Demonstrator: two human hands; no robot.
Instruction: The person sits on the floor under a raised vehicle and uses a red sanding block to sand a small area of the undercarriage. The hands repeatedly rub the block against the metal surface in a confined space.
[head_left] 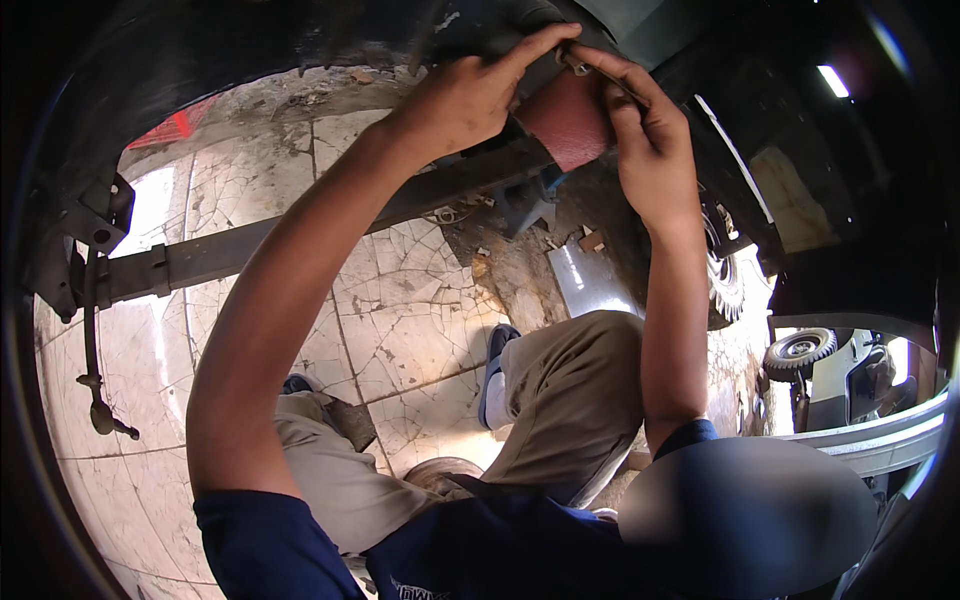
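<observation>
My left hand (465, 105) reaches up under the dark vehicle body, its index finger stretched out to a small metal fitting and its other fingers loosely bent and partly hidden. Facing it, my right hand (650, 145) pinches a thin metal piece that looks like a wrench (575, 64), with its end at the fitting. Both sets of fingertips come close together there. Just below them shows a reddish, rough-surfaced part (570, 122); I cannot tell what it belongs to.
A long dark metal beam (215, 257) crosses below my arms, with a rod (92, 370) hanging at its left end. Cracked tiles (400, 300) cover the floor. A grey plate (590, 280) lies near my bent knee (580, 370). Wheels (803, 348) stand off to the right.
</observation>
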